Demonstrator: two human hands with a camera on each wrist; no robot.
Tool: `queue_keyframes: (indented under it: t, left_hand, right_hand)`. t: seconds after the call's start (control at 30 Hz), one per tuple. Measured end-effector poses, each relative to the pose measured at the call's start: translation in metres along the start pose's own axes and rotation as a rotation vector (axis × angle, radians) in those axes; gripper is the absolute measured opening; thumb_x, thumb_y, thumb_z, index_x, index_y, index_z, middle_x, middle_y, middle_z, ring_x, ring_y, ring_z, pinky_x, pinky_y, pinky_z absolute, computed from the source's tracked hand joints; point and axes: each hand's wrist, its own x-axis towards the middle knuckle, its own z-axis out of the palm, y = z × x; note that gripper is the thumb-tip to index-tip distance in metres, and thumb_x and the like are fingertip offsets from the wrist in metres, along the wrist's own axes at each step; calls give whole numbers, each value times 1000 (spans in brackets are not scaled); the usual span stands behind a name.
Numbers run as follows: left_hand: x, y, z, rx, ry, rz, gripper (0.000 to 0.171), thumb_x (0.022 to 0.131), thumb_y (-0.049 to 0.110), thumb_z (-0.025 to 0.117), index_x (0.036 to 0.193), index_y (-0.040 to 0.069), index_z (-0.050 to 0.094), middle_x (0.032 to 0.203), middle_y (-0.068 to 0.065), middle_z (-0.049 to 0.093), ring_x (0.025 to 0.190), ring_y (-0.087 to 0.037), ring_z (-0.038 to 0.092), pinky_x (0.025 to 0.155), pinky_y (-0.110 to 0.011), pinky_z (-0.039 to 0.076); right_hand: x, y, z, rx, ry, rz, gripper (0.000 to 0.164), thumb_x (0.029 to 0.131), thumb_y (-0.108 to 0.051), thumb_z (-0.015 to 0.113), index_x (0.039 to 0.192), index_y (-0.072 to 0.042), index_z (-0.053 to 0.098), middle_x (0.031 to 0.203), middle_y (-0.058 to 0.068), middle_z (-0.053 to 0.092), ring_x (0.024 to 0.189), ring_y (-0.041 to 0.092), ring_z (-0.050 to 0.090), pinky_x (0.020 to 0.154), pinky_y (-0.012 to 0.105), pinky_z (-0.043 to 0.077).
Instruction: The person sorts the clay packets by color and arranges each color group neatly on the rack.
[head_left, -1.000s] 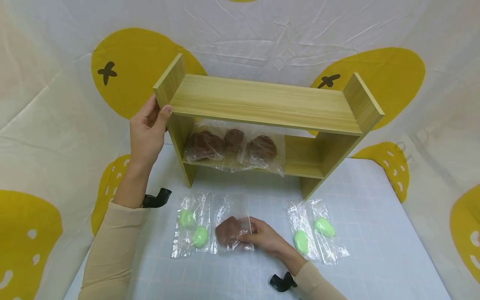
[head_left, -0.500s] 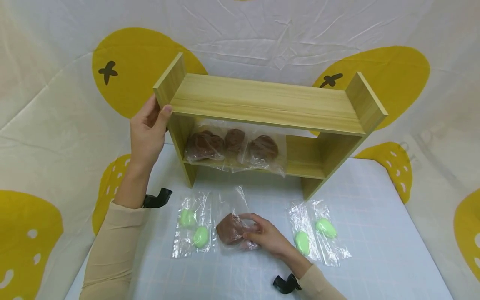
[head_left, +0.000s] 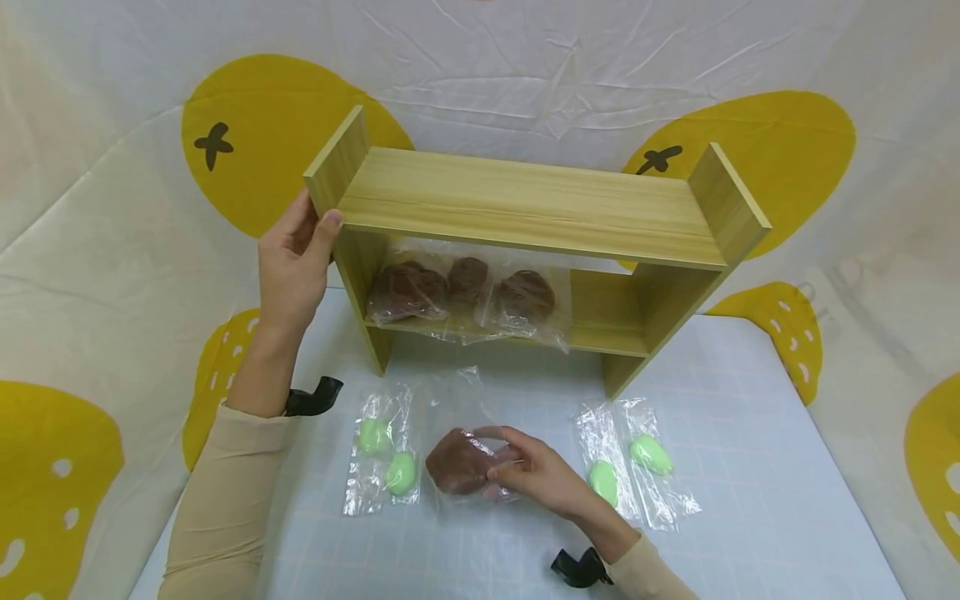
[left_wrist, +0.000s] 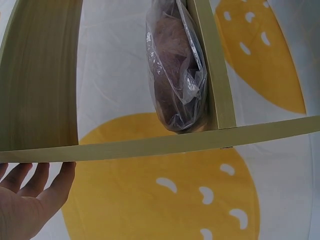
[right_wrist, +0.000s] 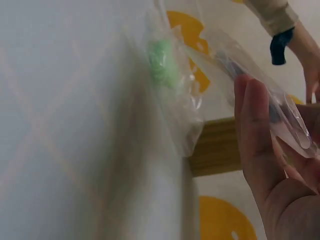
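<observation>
My left hand (head_left: 288,271) grips the left side panel of a small wooden shelf (head_left: 525,200), thumb on its front edge and fingers behind. In the left wrist view, the left fingers (left_wrist: 59,187) lie against that panel. My right hand (head_left: 551,479) pinches a clear plastic bag with a flat brown lump (head_left: 452,464) inside, in front of the shelf. The right wrist view shows this bag (right_wrist: 295,125) raised off the table between thumb and fingers. Several brown lumps in clear bags (head_left: 525,296) sit on the shelf's middle board, towards its left.
Clear bags with green lumps (head_left: 401,473) lie on the table left of my right hand. Others with green lumps (head_left: 651,455) lie to its right. A pale checked cloth (head_left: 757,467) covers the table. A white curtain with yellow shapes (head_left: 517,83) hangs behind the shelf.
My right hand has lifted the bagged brown lump slightly off the table and taken a fuller hold on it. The left hand and the shelf stay put.
</observation>
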Motion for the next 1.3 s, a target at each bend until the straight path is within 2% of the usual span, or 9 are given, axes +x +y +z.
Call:
queue_keyframes:
  t: [0.13,0.33,0.5,0.67,0.8,0.93,1.03,1.3]
  left_hand:
    - [0,-1,0,-6,-2,1,46,97,8,66,142,15,58,138,-13,59,121,-27,57,98,-36,51]
    - [0,1,0,-1,-2,-4,46,97,8,66,142,15,58,138,-13,59,121,-27,58,97,-37,51]
    - [-1,2,0,1,1,-13,46,97,9,66,142,16,59,137,-13,59,121,-27,58,96,-37,52]
    - [0,1,0,-2,-2,-20,46,97,10,67,142,16,59,138,-12,59,121,-27,57,96,-37,52]
    - [0,0,0,-1,-4,-13,46,97,9,66,142,16,58,138,-12,59,121,-28,58,96,-37,52]
    - [1,1,1,-11,-8,-8,46,97,9,66,142,16,59,138,-12,59,121,-28,58,95,-36,52]
    - [1,2,2,-22,-10,-7,46,97,8,66,142,15,59,138,-13,59,120,-28,58,95,-35,52]
    - [0,1,1,-31,-3,2,45,98,8,65,141,13,59,137,-15,59,118,-27,59,94,-33,53]
  right_hand:
    - [-4,-16,-1,-34,-24,-83,49,99,0,59,146,-10,48,113,21,66,86,39,71,75,47,60]
    - [-8,-39,-8,-110,-7,-175,48,100,0,59,145,-7,48,120,19,65,88,34,71,73,46,60]
    - [-9,-55,-16,-88,-21,-248,48,98,6,57,145,-2,47,120,22,65,85,36,71,71,48,60]
    - [-10,-67,-31,-37,-26,-319,49,97,12,55,144,5,44,123,25,63,82,42,70,72,51,59]
    - [-12,-75,-47,20,24,-348,50,97,14,53,145,5,42,122,21,65,85,34,71,72,49,60]
    - [-16,-78,-63,122,105,-364,52,97,17,49,145,0,44,120,13,65,91,22,69,72,38,61]
    - [-20,-79,-73,204,150,-374,53,97,18,45,146,-1,44,123,11,64,95,19,67,74,34,61]
    - [-27,-78,-93,292,227,-397,54,98,19,41,148,-1,43,132,10,60,107,21,65,80,31,59]
